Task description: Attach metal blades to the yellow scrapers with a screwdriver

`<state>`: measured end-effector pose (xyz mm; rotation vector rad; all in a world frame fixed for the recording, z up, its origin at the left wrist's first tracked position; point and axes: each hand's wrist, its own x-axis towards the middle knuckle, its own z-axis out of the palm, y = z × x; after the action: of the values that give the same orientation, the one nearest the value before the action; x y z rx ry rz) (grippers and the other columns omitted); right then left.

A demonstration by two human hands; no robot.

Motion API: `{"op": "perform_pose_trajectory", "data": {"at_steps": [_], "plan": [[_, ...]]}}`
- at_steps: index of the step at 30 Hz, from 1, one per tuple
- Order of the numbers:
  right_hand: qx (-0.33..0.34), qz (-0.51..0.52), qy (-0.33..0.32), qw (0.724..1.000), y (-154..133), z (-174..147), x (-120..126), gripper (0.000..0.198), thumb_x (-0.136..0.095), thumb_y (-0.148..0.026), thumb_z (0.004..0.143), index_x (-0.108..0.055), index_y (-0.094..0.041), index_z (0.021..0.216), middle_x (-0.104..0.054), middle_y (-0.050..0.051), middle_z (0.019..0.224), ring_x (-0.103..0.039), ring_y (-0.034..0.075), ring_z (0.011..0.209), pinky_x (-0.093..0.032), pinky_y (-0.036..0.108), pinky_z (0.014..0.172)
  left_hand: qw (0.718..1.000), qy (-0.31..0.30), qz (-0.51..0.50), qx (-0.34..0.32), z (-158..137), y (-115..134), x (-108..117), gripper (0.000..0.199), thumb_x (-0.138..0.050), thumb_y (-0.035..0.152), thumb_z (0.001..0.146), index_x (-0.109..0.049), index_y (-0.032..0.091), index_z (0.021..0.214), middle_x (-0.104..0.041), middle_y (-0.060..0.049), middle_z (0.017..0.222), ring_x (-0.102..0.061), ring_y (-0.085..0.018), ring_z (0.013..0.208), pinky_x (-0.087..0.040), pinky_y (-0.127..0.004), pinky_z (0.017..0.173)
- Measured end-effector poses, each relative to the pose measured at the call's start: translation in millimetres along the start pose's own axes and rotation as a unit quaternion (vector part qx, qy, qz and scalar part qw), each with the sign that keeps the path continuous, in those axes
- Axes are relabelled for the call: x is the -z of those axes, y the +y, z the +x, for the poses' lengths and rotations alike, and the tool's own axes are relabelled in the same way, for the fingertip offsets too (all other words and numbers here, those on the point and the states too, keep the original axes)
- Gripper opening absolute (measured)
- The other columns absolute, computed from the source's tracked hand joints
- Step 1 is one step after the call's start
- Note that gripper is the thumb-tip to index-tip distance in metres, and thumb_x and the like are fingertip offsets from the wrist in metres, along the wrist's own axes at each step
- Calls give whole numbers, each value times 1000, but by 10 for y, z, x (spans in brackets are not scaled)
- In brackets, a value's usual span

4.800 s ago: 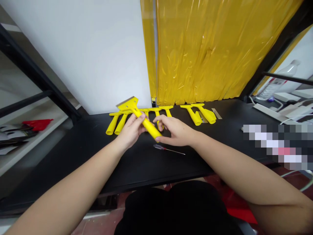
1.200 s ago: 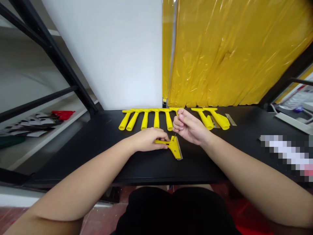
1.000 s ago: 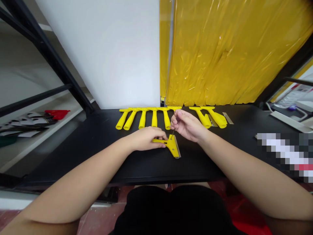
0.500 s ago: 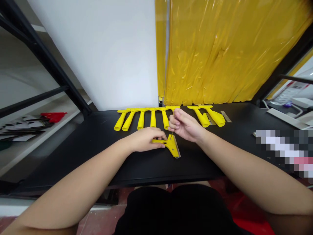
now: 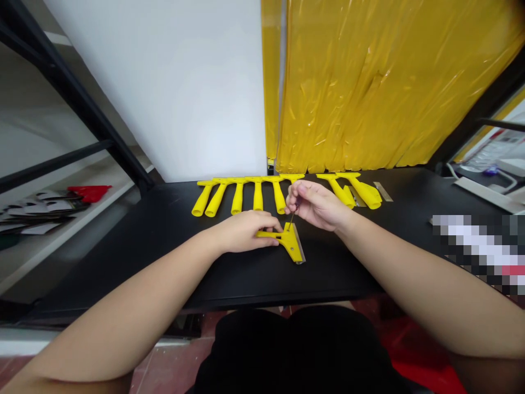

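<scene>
On the black table (image 5: 172, 268), a yellow blade scraper (image 5: 292, 245) lies with its blade edge toward the right. My left hand (image 5: 250, 230) is closed around its handle end. My right hand (image 5: 314, 202) grips a thin screwdriver (image 5: 291, 219), whose dark handle is mostly hidden by the fingers. The screwdriver's shaft slants down to the upper screw area of the scraper's head; whether its tip sits in the screw I cannot tell. A second screw shows lower on the head.
Several yellow scraper handles (image 5: 238, 198) stand in a row along the back. More handles (image 5: 365, 191) lie to the right, beside a loose metal blade plate (image 5: 383, 191). A white board (image 5: 176, 93) and yellow plastic sheeting (image 5: 369, 87) rise behind; black frame posts (image 5: 118, 148) flank the table.
My right hand has opened its grip slightly and turned, so more of the screwdriver shows. The left hand and the scraper stay nearly in place.
</scene>
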<state>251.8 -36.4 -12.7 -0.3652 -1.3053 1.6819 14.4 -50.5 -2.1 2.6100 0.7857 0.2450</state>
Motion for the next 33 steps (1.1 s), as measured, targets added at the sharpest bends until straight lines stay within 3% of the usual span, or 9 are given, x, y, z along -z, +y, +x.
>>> {"op": "perform_pose_trajectory", "data": {"at_steps": [4, 8, 12, 17, 19, 24, 30, 33], "plan": [[-27, 20, -30, 999, -17, -15, -25, 36, -77, -52, 94, -66, -19, 87, -50, -5, 66, -46, 12, 60, -52, 33, 74, 1000, 0, 3, 0, 3, 8, 6, 23, -74, 35, 96, -73, 22, 115, -74, -4, 108, -69, -19, 98, -50, -32, 86], [-12, 46, -8, 999, 25, -48, -120, 30, -74, -51, 96, -57, -28, 102, -40, -10, 64, -32, 11, 55, -45, 29, 67, 1000, -2, 4, 4, 3, 5, 6, 24, -73, 37, 97, -73, 22, 115, -73, -4, 107, -69, -20, 98, -50, -32, 85], [6, 60, 37, 998, 67, -38, -174, 36, -79, -42, 94, -48, -25, 88, -49, -6, 77, -41, 11, 63, -46, 29, 69, 1000, 0, 7, 0, -5, -7, 3, 25, -73, 38, 97, -73, 23, 116, -73, -5, 107, -69, -20, 98, -50, -32, 86], [24, 42, 74, 996, 61, 21, -122, 31, -75, -44, 96, -59, -21, 83, -55, -1, 83, -52, 15, 75, -50, 32, 72, 1000, 1, 6, -4, -5, -12, 6, 27, -72, 40, 97, -72, 23, 118, -74, -6, 112, -69, -21, 102, -51, -33, 89], [13, 34, 68, 997, 50, 22, -112, 34, -69, -47, 100, -60, -21, 81, -52, -2, 74, -50, 14, 69, -51, 33, 74, 1000, 5, 5, -5, -3, -11, 5, 26, -73, 39, 97, -72, 23, 118, -74, -6, 111, -70, -21, 100, -51, -33, 88], [-21, 61, 35, 997, 32, -38, -186, 32, -64, -56, 102, -59, -26, 94, -31, -10, 57, -28, 11, 51, -46, 30, 66, 1000, 7, -3, -11, -3, -20, -5, 24, -72, 37, 97, -73, 23, 117, -75, -6, 109, -69, -21, 100, -51, -33, 89], [4, 64, 45, 997, 5, -38, -194, 36, -75, -48, 96, -52, -24, 83, -57, -2, 80, -50, 14, 70, -49, 31, 73, 1000, 10, 6, -16, -3, -45, -20, 26, -72, 40, 97, -72, 23, 117, -75, -6, 110, -69, -21, 102, -50, -32, 90], [-10, 65, 42, 997, -13, -23, -166, 46, -72, -54, 98, -48, -23, 73, -46, -5, 68, -44, 13, 62, -49, 31, 71, 1000, 7, 4, -13, 4, -50, -22, 27, -72, 41, 97, -72, 23, 118, -74, -6, 112, -69, -21, 102, -50, -32, 90]]}}
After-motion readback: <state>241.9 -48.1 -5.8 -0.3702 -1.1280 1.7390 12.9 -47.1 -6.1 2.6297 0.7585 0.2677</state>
